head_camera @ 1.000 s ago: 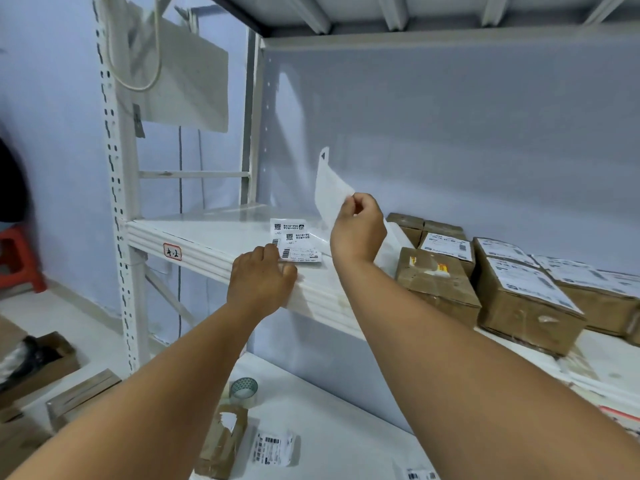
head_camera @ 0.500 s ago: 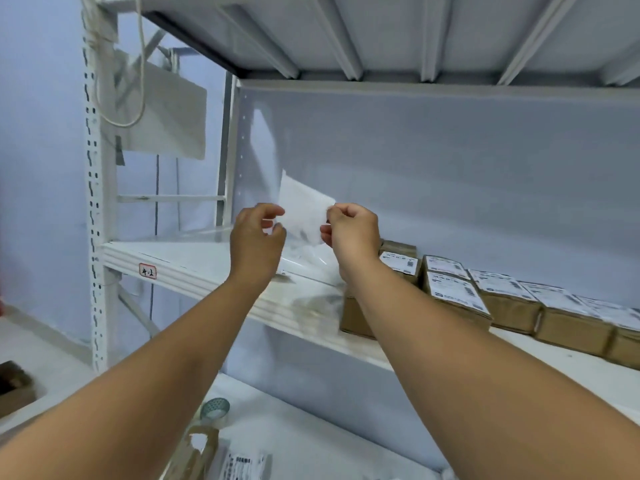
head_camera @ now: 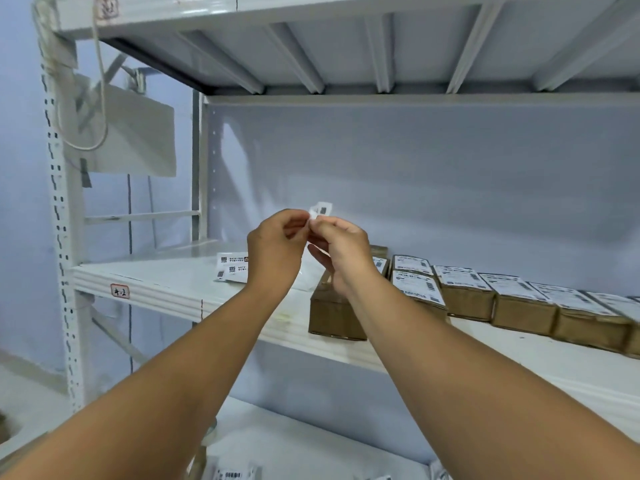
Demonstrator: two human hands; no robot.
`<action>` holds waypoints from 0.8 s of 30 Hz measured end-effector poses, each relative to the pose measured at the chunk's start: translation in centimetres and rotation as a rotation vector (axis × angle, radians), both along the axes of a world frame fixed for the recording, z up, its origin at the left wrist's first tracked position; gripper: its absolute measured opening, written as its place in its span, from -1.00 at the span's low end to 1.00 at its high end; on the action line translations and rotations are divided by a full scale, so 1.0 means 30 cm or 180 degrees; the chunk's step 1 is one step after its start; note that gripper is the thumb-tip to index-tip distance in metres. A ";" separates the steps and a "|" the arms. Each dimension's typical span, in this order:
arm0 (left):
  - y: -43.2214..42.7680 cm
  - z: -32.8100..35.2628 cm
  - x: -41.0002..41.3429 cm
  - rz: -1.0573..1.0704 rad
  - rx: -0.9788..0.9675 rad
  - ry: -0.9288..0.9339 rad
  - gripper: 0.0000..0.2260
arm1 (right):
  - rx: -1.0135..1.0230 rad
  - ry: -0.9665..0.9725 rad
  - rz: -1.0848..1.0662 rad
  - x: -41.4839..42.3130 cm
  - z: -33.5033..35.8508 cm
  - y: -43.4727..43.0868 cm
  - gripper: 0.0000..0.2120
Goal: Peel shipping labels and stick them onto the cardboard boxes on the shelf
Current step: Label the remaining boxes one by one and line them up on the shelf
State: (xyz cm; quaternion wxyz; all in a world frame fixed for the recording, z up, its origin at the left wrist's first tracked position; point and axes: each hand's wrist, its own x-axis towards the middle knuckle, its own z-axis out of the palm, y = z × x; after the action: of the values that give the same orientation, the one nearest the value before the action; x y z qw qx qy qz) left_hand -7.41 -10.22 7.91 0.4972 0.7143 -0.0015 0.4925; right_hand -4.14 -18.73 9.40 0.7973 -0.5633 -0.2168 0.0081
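The shipping label (head_camera: 322, 210) is in the air above the shelf (head_camera: 166, 289), pinched between the fingertips of the left hand (head_camera: 275, 249) and the right hand (head_camera: 341, 252). Under the right wrist stands a plain cardboard box (head_camera: 332, 313), with labelled boxes (head_camera: 519, 303) in a row at its right. Loose labels (head_camera: 231, 268) lie flat on the shelf.

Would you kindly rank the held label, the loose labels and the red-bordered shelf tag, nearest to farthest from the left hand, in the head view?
1. held label: pinched by the left hand, at its fingertips.
2. loose labels: on the shelf, just left.
3. red-bordered shelf tag: front edge, far left.
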 end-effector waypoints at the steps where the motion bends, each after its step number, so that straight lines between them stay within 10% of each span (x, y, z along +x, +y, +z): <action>1: -0.007 0.000 -0.002 -0.0007 0.0030 -0.0010 -0.85 | -0.0041 -0.0022 0.0017 0.002 -0.002 -0.012 -0.84; 24: -0.110 -0.014 -0.024 0.0056 0.0063 0.0253 -0.80 | -0.0337 -0.0442 -0.0262 0.004 -0.018 -0.078 -0.84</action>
State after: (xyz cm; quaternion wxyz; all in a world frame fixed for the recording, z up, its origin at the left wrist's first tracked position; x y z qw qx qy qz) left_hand -8.13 -13.51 7.50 0.4854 0.7382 0.0197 0.4680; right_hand -4.01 -21.07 8.86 0.7491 -0.6122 -0.2476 -0.0522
